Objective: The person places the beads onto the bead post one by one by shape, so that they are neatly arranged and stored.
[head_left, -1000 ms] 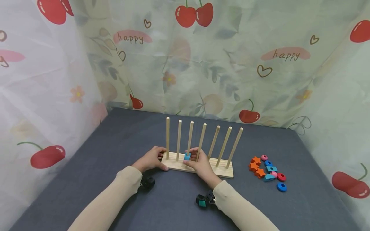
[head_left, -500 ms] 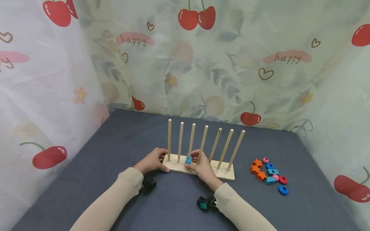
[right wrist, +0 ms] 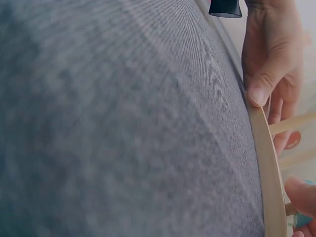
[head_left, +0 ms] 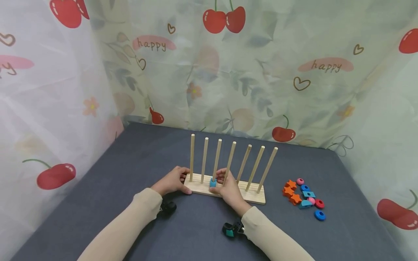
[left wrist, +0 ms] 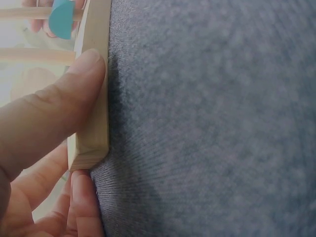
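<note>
My left hand (head_left: 173, 181) grips the left end of a wooden peg board (head_left: 256, 197) with several upright pegs. Its thumb (left wrist: 86, 74) lies against the front edge, and the other fingers are around the end. On the third peg from the left is a blue half-round block (head_left: 213, 182), low down near the base. My right hand (head_left: 231, 190) holds this block, thumb in front and fingers behind. In the left wrist view the block (left wrist: 61, 19) shows its curved side. Only fingertips of the right hand appear in the right wrist view, where the block is partly hidden.
To the right on the dark cloth lie orange stars (head_left: 288, 191), blue rings (head_left: 320, 215), a red ring (head_left: 319, 203), pink beads (head_left: 300, 181) and teal blocks (head_left: 305, 204). A printed curtain (head_left: 241, 72) stands behind the table.
The blue half-round block has slid lower on the third peg, with my right hand still holding it. My left hand keeps its grip on the board's end. The head view shifted slightly.
</note>
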{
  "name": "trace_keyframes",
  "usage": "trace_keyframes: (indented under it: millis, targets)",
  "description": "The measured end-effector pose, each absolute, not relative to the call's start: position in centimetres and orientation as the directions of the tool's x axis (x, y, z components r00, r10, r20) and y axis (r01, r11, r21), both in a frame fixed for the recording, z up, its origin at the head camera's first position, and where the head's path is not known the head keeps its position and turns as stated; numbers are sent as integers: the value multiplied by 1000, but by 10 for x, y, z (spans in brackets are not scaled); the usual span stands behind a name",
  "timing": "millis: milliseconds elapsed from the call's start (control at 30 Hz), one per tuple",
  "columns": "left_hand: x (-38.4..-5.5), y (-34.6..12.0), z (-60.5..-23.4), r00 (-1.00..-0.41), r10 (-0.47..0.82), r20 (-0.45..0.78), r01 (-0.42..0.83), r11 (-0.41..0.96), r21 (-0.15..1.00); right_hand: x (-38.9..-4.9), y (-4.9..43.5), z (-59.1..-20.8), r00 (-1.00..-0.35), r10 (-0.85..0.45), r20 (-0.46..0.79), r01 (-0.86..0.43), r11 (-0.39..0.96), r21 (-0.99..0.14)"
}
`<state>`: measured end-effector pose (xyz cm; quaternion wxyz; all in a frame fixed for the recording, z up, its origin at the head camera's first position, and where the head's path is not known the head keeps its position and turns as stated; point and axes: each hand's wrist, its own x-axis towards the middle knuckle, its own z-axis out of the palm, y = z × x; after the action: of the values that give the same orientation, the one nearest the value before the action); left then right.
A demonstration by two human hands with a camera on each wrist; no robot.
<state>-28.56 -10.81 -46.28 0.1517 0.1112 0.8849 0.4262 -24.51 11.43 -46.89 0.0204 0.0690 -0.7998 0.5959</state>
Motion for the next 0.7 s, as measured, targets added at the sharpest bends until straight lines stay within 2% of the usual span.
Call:
trace_keyframes:
  millis: [233, 600, 700]
  targets:
    - [-286, -109, -462, -928, 338, -159, 86, 606, 791, -254, 119, -483, -987, -106, 125, -150, 287, -946]
    - [-285, -108, -462, -931, 323, -170, 66, 608, 791, -237, 114, -456, -988, -117, 102, -131, 279, -951]
    - [-285, -108, -462, -932, 320, -171, 66, 611, 789, -240, 114, -460, -989, -103, 102, -128, 290, -948]
